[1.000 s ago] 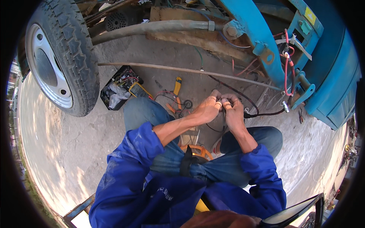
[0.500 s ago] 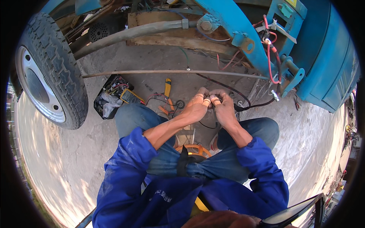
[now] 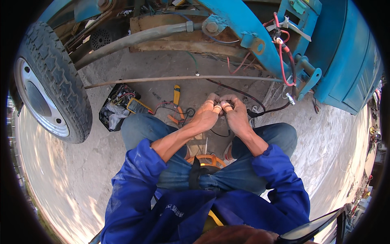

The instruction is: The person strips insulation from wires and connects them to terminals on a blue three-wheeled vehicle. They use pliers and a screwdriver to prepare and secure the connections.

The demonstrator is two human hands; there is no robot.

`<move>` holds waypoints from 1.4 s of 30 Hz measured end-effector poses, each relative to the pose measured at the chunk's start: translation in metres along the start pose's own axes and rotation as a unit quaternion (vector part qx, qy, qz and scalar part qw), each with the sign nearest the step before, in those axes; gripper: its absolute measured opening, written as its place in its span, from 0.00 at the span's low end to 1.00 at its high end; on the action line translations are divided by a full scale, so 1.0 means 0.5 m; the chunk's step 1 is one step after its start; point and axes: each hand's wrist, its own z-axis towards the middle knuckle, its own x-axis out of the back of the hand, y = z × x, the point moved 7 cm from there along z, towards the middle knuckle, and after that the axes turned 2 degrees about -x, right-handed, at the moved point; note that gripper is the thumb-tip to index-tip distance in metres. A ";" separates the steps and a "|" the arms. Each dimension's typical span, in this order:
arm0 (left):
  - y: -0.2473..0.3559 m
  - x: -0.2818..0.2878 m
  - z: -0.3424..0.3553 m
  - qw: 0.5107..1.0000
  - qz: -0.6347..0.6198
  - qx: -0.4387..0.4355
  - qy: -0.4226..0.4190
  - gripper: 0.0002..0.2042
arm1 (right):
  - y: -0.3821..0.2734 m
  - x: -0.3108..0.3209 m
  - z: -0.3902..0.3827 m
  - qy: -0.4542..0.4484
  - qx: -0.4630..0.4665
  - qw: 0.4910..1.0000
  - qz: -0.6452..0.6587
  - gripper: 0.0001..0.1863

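My left hand point(image 3: 205, 115) and my right hand point(image 3: 237, 118) meet in front of my knees, fingers bent and fingertips pressed together. Whatever they pinch is too small and too covered by the fingers to make out. A thin black wire point(image 3: 219, 133) runs on the ground just below them. To the left lie a yellow-handled tool point(image 3: 176, 95), an orange-handled tool point(image 3: 173, 119) and a small dark ring point(image 3: 190, 111). A yellow-framed multimeter point(image 3: 139, 107) with red and black leads leans at the black box point(image 3: 106, 118), which holds wires and clear plastic.
A tyred wheel point(image 3: 57, 83) stands at the left. Beyond my hands a thin rod point(image 3: 162, 79) crosses low, under a blue metal frame point(image 3: 239, 24). Red cables point(image 3: 280, 61) hang at the right beside a blue housing point(image 3: 349, 61). A dark cable point(image 3: 278, 109) lies near my right hand.
The scene has shifted slightly left in the picture. My hands stay together at nearly the same spot, with only a small change in the fingers.
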 end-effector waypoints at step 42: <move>-0.022 -0.009 0.007 1.000 0.008 -0.026 0.004 0.17 | -0.015 0.001 -0.010 -0.002 0.003 1.000 0.010 0.07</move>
